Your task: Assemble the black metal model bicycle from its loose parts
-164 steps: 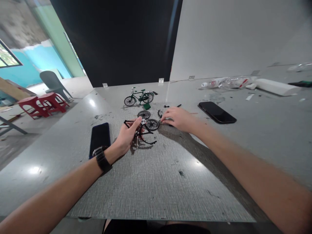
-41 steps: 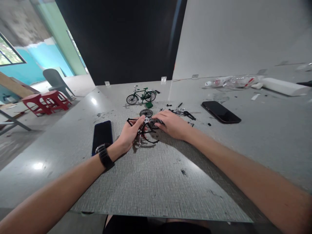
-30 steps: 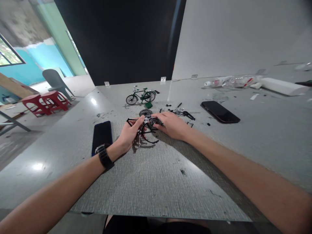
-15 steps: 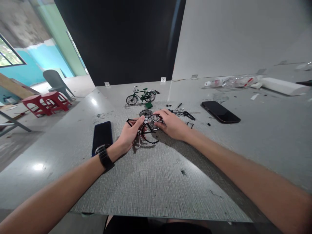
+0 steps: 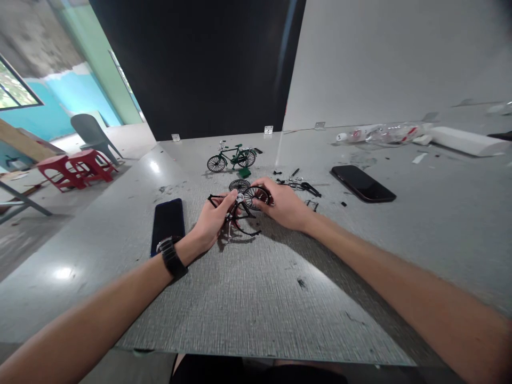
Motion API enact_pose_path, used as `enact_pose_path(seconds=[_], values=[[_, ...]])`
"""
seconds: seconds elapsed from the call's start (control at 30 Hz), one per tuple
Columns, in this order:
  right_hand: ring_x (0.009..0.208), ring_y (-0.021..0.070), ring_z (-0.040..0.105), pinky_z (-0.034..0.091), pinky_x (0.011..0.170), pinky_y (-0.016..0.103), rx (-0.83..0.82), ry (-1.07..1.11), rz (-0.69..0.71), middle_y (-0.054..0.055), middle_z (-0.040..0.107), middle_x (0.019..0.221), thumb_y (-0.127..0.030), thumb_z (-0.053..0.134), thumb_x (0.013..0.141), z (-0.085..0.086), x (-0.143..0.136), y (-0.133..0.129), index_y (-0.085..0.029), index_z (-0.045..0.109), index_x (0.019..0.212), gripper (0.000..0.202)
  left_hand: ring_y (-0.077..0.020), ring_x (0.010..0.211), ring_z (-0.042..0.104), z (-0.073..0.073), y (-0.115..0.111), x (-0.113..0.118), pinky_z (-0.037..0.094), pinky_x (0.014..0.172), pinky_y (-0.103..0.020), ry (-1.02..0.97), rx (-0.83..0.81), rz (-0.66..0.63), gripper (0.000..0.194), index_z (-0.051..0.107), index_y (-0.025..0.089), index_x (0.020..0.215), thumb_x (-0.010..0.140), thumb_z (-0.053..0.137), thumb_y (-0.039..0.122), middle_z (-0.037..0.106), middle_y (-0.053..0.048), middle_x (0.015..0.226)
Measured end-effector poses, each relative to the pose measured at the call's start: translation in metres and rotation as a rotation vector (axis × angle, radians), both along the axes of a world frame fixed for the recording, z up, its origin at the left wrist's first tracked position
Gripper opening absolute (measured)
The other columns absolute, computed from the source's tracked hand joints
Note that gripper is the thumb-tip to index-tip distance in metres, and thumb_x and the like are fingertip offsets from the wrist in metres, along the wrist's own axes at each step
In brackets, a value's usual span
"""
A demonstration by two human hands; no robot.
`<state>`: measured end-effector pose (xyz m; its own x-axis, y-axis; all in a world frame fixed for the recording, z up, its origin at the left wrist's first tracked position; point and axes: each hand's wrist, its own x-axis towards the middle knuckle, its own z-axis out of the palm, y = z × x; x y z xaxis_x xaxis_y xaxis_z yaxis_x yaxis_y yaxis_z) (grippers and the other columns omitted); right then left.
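Head view: my left hand (image 5: 210, 220) gripped the small black model bicycle frame (image 5: 234, 210), its long axis running left-right. My right hand (image 5: 282, 205) pinched the black spoked wheel (image 5: 254, 196) at its right end.

Both forearms are bare to the edge of the view, with no sleeves showing. The left wrist carries a black wristwatch (image 5: 171, 254) on a broad black strap, its case edged in silver. The hands are bare: no gloves and no rings can be made out.
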<state>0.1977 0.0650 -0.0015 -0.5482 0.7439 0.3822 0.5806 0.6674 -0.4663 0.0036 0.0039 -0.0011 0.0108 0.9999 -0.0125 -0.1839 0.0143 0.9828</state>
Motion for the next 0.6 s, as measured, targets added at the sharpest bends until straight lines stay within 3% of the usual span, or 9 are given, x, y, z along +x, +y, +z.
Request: enact_pose_path(seconds=[0.13,0.27,0.43,0.6], values=[[0.088,0.0227,0.068,0.054,0.074,0.036,-0.105,0.204,0.080,0.010,0.068,0.117,-0.050,0.056,0.092,0.002,-0.004,-0.006,-0.022,0.055,0.129,0.046,-0.0077,0.048,0.051,-0.001,0.001,0.000,0.045,0.045,-0.019,-0.017,0.010,0.007,0.035,0.062,0.017,0.074,0.081,0.070,0.049,0.057,0.001,0.062],[0.089,0.0222,0.069,0.059,0.073,0.038,-0.277,0.360,0.136,0.009,0.069,0.111,-0.046,0.054,0.094,0.002,-0.010,-0.013,-0.024,0.054,0.132,0.044,-0.0089,0.054,0.054,0.001,0.001,0.002,0.048,0.049,-0.020,-0.050,0.021,0.005,0.031,0.064,0.016,0.074,0.082,0.070,0.045,0.058,0.001,0.063],[0.100,0.0231,0.067,0.057,0.086,0.042,-0.296,0.403,0.105,0.010,0.068,0.116,-0.043,0.047,0.099,0.006,-0.015,-0.023,-0.022,0.057,0.133,0.042,-0.0079,0.049,0.052,0.001,0.001,0.002,0.048,0.048,-0.020,-0.083,-0.003,0.005,0.030,0.065,0.015,0.075,0.081,0.071,0.044,0.058,0.002,0.060],[0.101,0.0247,0.067,0.057,0.085,0.043,-0.264,0.402,0.121,0.011,0.068,0.119,-0.040,0.055,0.095,0.009,-0.017,-0.027,-0.022,0.056,0.134,0.043,-0.0079,0.049,0.052,0.002,0.000,0.002,0.050,0.050,-0.020,-0.073,-0.004,-0.003,0.029,0.067,0.015,0.078,0.082,0.071,0.044,0.059,0.002,0.060]])
